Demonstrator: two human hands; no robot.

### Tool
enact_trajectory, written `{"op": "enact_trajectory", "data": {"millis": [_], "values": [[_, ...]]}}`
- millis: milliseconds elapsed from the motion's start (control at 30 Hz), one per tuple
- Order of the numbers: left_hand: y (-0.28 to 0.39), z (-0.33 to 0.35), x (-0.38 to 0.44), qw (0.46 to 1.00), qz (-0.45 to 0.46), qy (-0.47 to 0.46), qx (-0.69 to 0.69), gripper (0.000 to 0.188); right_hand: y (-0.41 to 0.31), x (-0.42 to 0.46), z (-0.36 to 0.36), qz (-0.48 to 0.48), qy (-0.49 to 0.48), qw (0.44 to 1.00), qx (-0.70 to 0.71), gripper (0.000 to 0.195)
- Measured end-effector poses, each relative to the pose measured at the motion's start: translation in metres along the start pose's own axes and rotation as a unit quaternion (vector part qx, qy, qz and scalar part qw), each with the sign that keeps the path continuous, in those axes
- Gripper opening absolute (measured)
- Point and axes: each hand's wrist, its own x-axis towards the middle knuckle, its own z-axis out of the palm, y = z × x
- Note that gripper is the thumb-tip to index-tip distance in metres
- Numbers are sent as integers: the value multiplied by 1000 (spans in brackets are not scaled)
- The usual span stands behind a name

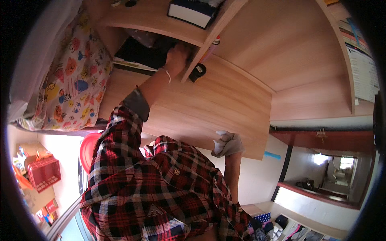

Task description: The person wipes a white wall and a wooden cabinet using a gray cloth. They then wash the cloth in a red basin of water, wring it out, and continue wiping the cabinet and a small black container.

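My left hand reaches into a low compartment of a light wooden shelf unit, beside a black flat item lying on papers or books. Its fingers are in shadow, so what they touch is hidden. A thin pale bracelet circles that wrist. My right hand is curled at the near edge of the wooden board, covered by whitish fabric; whether this is a cloth or a glove, I cannot tell. Next to the compartment's divider lie a black tape measure and a pink can with a red top.
A black-and-white box sits on the upper shelf. Patterned fabric hangs at the left, above a red round object and a red crate. At right are a stack of papers and a red-framed mirror or opening.
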Motion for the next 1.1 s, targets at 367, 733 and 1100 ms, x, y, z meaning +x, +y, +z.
{"op": "enact_trajectory", "data": {"millis": [367, 733, 1100], "values": [[-21, 67, 24, 976, 17, -148, 156, 77, 77, -22, -19, 140, -46, 957, 250, 26], [-8, -2, -9, 948, 47, -287, 126, 91, -6, -9, 2, 19, 15, 997, 70, 31], [24, -43, -118, 953, 9, -301, -18, 80, 19, 18, 6, -9, -70, 989, 133, 29]]}}
